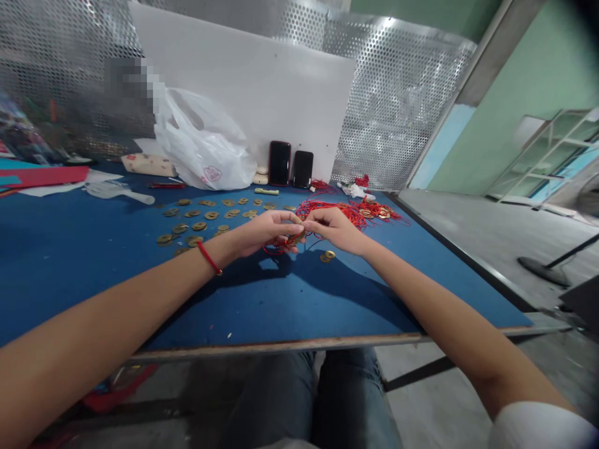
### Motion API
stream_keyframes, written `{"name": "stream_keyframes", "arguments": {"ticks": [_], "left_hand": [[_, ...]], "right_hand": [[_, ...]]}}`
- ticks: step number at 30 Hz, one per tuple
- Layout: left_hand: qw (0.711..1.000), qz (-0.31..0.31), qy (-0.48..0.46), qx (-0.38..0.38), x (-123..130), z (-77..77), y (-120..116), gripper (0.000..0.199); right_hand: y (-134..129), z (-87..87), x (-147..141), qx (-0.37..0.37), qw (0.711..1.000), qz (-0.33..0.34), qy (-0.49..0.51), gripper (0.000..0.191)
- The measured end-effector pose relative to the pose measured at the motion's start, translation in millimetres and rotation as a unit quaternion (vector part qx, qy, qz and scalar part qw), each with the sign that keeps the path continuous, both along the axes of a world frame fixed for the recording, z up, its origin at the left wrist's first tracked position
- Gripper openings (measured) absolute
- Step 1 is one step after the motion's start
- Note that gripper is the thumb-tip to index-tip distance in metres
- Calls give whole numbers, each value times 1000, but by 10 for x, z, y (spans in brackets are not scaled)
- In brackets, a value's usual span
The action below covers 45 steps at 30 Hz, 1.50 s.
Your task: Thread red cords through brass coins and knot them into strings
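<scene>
Above the blue table my two hands meet. My left hand [269,232] is closed on a brass-coloured coin [296,237] with red cord [274,251] hanging below the fingers. My right hand [334,227] pinches at the coin's right edge, its fingertips touching it; whether cord lies between them is too small to tell. Two loose coins [327,255] rest on the table just below my right hand. Left of my left hand lie several small stacks of similar coins [199,226]. A heap of red cords [327,209] spreads behind my right hand.
On the blue table [290,312], a white plastic bag [206,146] stands at the back beside two dark phones [279,163] leaning on a white board [253,81]. Finished-looking coin-and-cord pieces [381,212] lie at the right. A white scoop-like item [119,192] is at the left.
</scene>
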State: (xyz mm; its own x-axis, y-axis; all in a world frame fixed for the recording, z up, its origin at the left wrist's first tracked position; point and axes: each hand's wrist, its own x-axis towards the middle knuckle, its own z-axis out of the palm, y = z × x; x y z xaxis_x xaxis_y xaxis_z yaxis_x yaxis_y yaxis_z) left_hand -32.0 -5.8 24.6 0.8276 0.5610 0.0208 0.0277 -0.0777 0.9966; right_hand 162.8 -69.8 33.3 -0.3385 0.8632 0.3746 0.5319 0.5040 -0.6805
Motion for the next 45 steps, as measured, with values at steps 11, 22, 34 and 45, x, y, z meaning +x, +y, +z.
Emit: {"name": "stream_keyframes", "arguments": {"ticks": [11, 22, 34, 45], "left_hand": [[998, 56, 0, 14, 5, 49, -38, 34], [996, 88, -9, 31, -7, 0, 63, 28], [992, 94, 10, 77, 31, -40, 60, 16], [989, 36, 34, 138, 57, -88, 35, 21]], "right_hand": [[6, -7, 1, -3, 1000, -30, -3, 46], [23, 77, 76, -29, 995, -91, 4, 36], [-9, 231, 331, -170, 965, -91, -179, 17], [1, 160, 408, -219, 924, -2, -312, 22]]}}
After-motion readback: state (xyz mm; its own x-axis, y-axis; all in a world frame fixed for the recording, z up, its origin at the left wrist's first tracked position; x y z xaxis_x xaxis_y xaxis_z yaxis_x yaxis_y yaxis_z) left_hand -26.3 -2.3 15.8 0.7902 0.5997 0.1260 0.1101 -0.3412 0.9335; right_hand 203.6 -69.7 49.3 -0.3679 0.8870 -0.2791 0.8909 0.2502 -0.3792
